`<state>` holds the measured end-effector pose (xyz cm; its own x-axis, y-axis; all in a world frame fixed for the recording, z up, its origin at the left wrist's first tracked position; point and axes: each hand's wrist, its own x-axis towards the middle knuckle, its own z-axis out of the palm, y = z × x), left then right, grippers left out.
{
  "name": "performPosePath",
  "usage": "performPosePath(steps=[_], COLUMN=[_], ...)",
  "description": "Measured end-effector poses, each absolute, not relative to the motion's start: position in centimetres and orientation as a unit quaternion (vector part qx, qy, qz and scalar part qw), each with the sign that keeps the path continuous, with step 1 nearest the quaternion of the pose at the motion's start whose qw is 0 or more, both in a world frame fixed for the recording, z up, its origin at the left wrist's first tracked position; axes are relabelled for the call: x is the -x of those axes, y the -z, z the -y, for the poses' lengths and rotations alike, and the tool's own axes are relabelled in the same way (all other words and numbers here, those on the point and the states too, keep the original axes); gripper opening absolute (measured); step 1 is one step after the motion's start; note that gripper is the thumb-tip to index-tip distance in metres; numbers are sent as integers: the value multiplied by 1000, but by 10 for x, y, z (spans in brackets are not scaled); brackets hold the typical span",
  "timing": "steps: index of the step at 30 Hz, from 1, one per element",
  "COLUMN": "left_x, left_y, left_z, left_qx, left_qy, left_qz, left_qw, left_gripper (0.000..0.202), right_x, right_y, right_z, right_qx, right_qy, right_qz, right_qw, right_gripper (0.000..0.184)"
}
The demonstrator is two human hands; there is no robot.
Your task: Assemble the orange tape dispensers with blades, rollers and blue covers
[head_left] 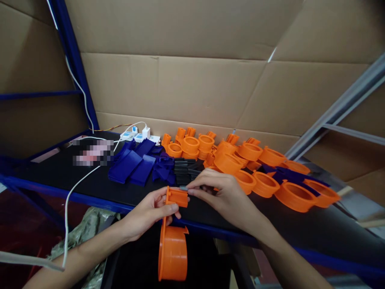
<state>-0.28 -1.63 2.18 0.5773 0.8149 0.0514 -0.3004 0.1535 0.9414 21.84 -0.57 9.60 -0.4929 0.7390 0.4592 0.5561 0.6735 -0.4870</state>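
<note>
My left hand [156, 212] is closed around the upper end of an orange plastic part [174, 253]. The part has a slotted block at the top and a wide ring hanging below the table's front edge. With thumb and index finger, my right hand [216, 192] pinches a small grey piece [183, 188] at the top right corner of the slotted block. Whether the piece sits inside the slot or only touches its edge, I cannot tell. Just behind my hands lie several black strips [183, 170] and a pile of small dark blue pieces [164, 166].
More orange ring parts [227, 160] stand in rows at the back and right of the black table [129, 196]. Flat blue panels [126, 166] lie left of centre. Behind them is a white power strip [155, 139]. A white cable [67, 200] hangs over the front left edge.
</note>
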Motion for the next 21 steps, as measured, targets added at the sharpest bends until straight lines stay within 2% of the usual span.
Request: performPosePath(steps=[6,12,19,21], left_x=[3,1,1,2], left_y=[-21,-18,-19,-19], left_z=[17,16,17,17], left_qx=[-518,-542,-489,-457], left_qy=[-386,-374,-407,-429], left_qz=[-244,-247,-246,-249], left_qw=[723,711,731,738], left_gripper=[33,38,35,33], right_x=[-219,-207,-201,-211], right_y=[-86,-74,-66,-72], right_z=[1,-2,-13,-20], right_qx=[385,363,368,406], right_qy=[-155,-159,-122,-69], right_qz=[858,857,855,848], right_qw=[302,328,345,332], right_gripper=[10,12,22,28])
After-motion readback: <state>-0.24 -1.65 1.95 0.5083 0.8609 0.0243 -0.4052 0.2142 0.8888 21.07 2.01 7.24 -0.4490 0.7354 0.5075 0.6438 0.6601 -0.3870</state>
